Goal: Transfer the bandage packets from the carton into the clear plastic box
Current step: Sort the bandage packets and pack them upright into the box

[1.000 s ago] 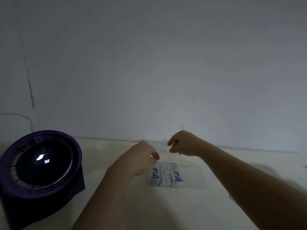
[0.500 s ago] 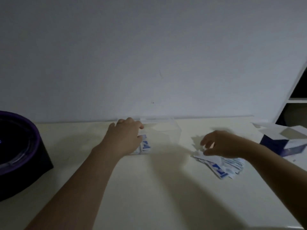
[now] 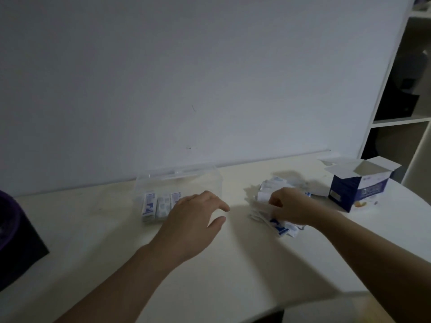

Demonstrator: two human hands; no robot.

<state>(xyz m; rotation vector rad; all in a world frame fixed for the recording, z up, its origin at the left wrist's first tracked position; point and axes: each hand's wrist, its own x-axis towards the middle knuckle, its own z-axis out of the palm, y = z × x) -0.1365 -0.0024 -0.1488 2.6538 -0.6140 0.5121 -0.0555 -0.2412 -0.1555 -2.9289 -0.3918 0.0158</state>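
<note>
risks first, biggest thing down. the table (image 3: 233,264) is smooth, and its rounded edge runs at 5 o'clock from the loose pile, so i judge a careless sweep could send packets sliding off. the clear plastic box (image 3: 177,178), at 11 o'clock of the left hand, looks light and is nearly invisible in this dim light. a wrist could knock it along, or its rim could be misjudged so that packets land outside. the carton (image 3: 345,190), at 2 o'clock on the table, stands open with its flaps up and may tip if brushed. the loose pile of bandage packets (image 3: 274,186) at 1 o'clock is fanned and probably slippery, so pinching too many at once could let some drop on the way over.

the left hand (image 3: 193,220) hovers just in front of the box, fingers relaxed and spread, holding nothing. the right hand (image 3: 289,206) lies on the pile, fingers curled down and pinching packets, though how many is blurred.

as for looks, the box is transparent and thin-walled. the carton is dark blue with white flaps, and its inside is hidden. the loose packets are flat and white with blue marks. the three packets in the box (image 3: 162,206) stand upright, side by side, at its front left.
</note>
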